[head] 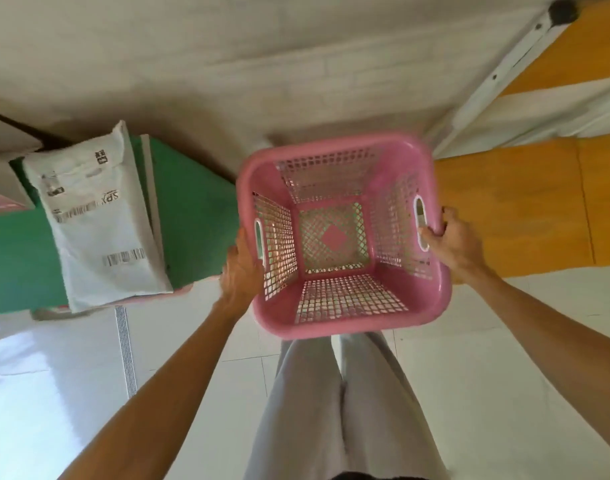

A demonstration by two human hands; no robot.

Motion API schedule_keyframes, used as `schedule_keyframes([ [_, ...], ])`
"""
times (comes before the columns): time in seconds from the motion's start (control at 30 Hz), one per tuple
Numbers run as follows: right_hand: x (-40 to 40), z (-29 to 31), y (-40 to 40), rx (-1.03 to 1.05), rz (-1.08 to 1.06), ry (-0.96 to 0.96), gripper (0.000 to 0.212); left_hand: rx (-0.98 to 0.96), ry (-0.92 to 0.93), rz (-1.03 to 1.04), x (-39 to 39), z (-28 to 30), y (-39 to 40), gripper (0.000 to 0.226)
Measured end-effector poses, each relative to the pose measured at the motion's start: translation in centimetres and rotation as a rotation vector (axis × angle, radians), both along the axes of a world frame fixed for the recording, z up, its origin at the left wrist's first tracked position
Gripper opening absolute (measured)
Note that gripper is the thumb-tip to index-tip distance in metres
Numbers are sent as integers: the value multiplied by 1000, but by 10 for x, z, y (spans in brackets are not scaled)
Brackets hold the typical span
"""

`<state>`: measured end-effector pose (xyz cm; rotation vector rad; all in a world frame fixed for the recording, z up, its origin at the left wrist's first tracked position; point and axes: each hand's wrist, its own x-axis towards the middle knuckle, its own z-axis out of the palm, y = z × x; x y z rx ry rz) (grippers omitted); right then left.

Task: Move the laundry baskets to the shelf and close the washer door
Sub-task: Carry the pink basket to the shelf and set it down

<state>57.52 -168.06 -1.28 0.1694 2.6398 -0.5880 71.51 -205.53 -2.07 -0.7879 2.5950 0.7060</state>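
An empty pink laundry basket [345, 317] with latticed walls hangs in front of me above the floor, its open top facing the camera. My left hand [243, 268] grips its left rim beside the left handle slot. My right hand [450, 242] holds the right rim, with fingers hooked through the right handle slot. Both arms reach forward from the bottom of the view. No washer or washer door is in view.
A green surface [192, 209] lies to the left with a grey mailing bag [95, 216] on it. An orange shelf board [511, 202] with a white metal frame [504, 71] stands to the right. White floor tiles [504, 341] and my light trousers [348, 410] are below.
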Motion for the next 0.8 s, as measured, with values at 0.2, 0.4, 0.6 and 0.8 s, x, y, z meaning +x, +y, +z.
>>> schedule_keyframes([
  [0.2,4,-114,-15,152,9,14,38,-36,-19,-24,1,-104,-2,80],
  [0.4,5,-177,-15,179,-39,9,28,-39,21,65,-5,-160,15,80],
  [0.6,3,-184,-7,191,50,-3,34,20,123,36,3,-167,10,74],
  [0.8,-18,-157,-14,161,51,-277,39,68,-3,-40,1,-132,6,74],
])
